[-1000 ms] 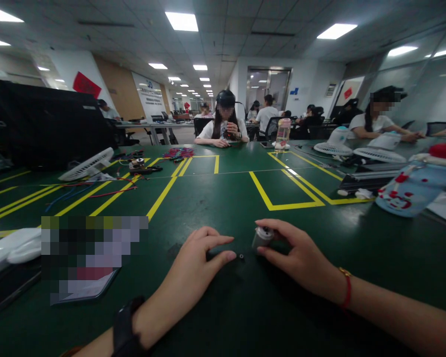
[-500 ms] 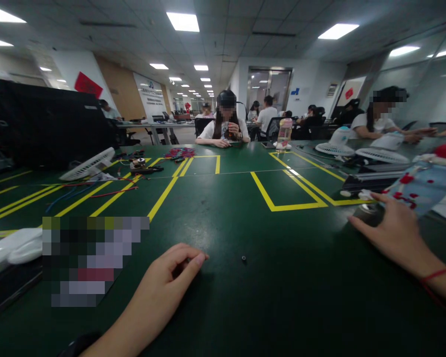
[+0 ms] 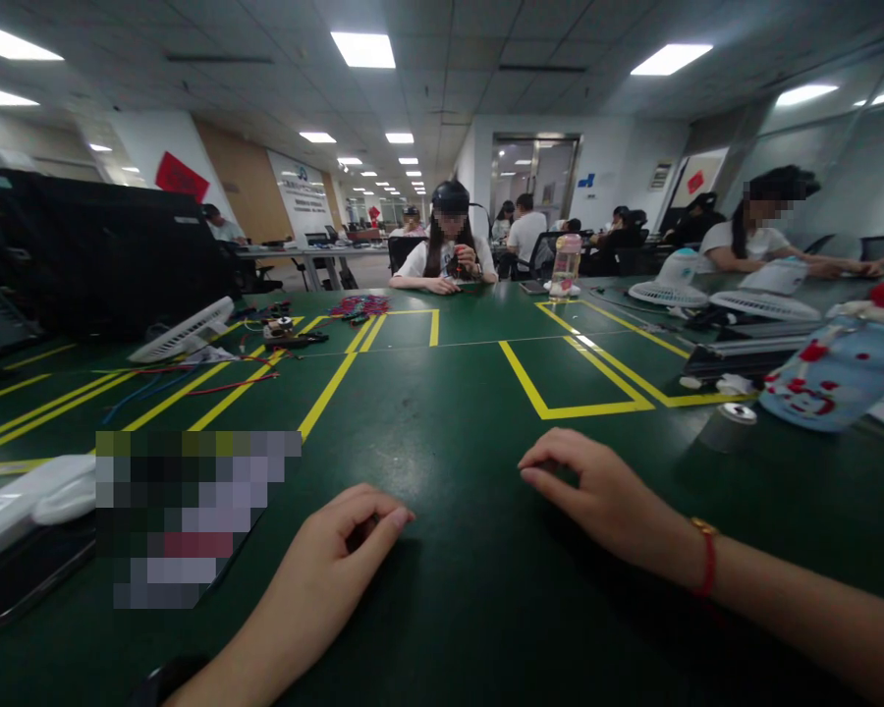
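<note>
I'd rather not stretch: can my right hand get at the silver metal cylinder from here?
Probably yes: the cylinder stands on the green tabletop, ahead and right of your right hand, with nothing visible between them. The pale blue bottle with red decorations sits past it, rightward, leaving the near side free.

Overall dim. Source: rectangular ceiling panels [image 3: 363, 50], clipped to white. Diffuse glare on the green desk [image 3: 402, 447]; soft, dark shadow below the right hand [image 3: 608, 496]. Wide-angle stretch toward edges; far background soft. Mosaic patch [image 3: 192, 520], lower left, unreadable.
</note>
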Demonstrator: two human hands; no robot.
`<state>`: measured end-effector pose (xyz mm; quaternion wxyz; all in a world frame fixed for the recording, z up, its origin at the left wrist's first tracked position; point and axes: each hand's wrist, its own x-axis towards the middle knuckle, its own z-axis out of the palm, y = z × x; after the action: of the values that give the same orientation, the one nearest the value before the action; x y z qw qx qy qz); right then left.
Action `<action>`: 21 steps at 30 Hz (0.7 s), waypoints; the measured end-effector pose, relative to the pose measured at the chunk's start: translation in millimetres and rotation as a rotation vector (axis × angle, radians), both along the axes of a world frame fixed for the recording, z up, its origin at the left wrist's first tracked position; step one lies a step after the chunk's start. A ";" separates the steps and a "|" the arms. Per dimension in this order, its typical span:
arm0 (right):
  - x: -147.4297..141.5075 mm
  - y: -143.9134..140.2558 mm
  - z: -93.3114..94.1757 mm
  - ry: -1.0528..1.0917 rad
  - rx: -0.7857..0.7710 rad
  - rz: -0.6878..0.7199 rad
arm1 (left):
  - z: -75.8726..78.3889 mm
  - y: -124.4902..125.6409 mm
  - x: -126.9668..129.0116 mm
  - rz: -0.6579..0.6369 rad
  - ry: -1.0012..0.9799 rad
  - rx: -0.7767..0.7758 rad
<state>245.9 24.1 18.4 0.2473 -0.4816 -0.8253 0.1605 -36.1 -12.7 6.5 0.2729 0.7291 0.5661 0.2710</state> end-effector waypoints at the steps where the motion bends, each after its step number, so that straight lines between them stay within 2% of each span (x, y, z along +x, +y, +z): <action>1: 19.4 3.0 5.9 -0.015 0.047 -0.099 | 0.0 0.0 -0.1 0.002 -0.013 -0.005; 5: 116.9 11.1 26.4 -0.170 0.249 -0.579 | -0.4 -0.2 0.6 0.013 -0.047 -0.020; 7: 160.7 13.0 29.2 -0.272 0.212 -0.744 | -1.2 -0.4 0.9 0.013 -0.059 -0.026; 9: 191.8 14.5 26.6 -0.339 0.112 -0.831 | -2.4 -0.6 0.9 0.012 -0.072 -0.031; 12: 212.9 17.3 19.2 -0.339 0.029 -0.875 | -4.1 -1.1 0.3 0.016 -0.093 -0.036; 17: 218.0 23.2 15.1 -0.327 0.024 -0.918 | -2.5 -2.9 0.4 0.026 -0.111 -0.056; 21: 224.4 23.3 15.4 -0.294 -0.010 -0.876 | -1.7 -3.2 -0.1 0.024 -0.126 -0.068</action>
<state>470.3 47.4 33.8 0.1698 -0.8039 -0.5695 -0.0251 -36.2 -15.9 4.8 0.3295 0.6939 0.5655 0.3003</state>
